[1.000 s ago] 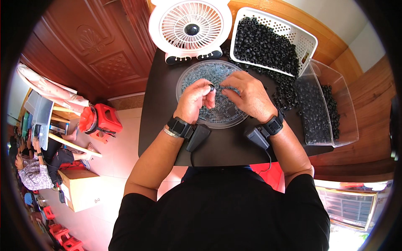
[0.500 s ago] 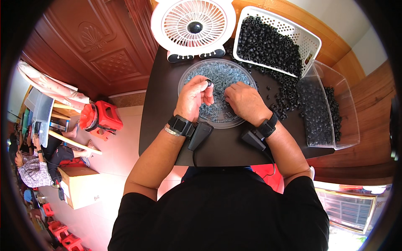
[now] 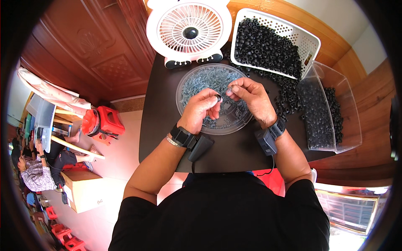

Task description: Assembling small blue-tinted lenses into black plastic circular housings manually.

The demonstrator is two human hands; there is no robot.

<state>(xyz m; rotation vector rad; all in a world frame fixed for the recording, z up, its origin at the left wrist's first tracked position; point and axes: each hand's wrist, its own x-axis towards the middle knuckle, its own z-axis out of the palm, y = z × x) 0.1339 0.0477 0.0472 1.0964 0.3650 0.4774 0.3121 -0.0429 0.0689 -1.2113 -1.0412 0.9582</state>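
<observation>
My left hand (image 3: 197, 112) is closed, pinching a small black cap (image 3: 218, 97) between thumb and fingertips. Close to its right, my right hand (image 3: 257, 99) has thumb and fingers pressed together on a tiny translucent piece (image 3: 230, 89), whose exact shape I cannot make out. The fingertips of the two hands are slightly apart. Beneath them lies a shallow round clear tray (image 3: 224, 132), covered with many small bluish translucent pieces (image 3: 204, 79). Both wrists carry a black strap with a small box.
Behind the tray stands a white fan (image 3: 190, 32). A white perforated basket (image 3: 307, 39) of black caps and a clear bin (image 3: 349, 113) are on the right, with loose black caps (image 3: 289, 98) between. At far left a person (image 3: 37, 173) sits near a red stool (image 3: 109, 121).
My right hand has risen out of the translucent pieces and turned toward the left hand, a tiny piece now at its fingertips. The left hand, still holding the black cap, has shifted slightly nearer.
</observation>
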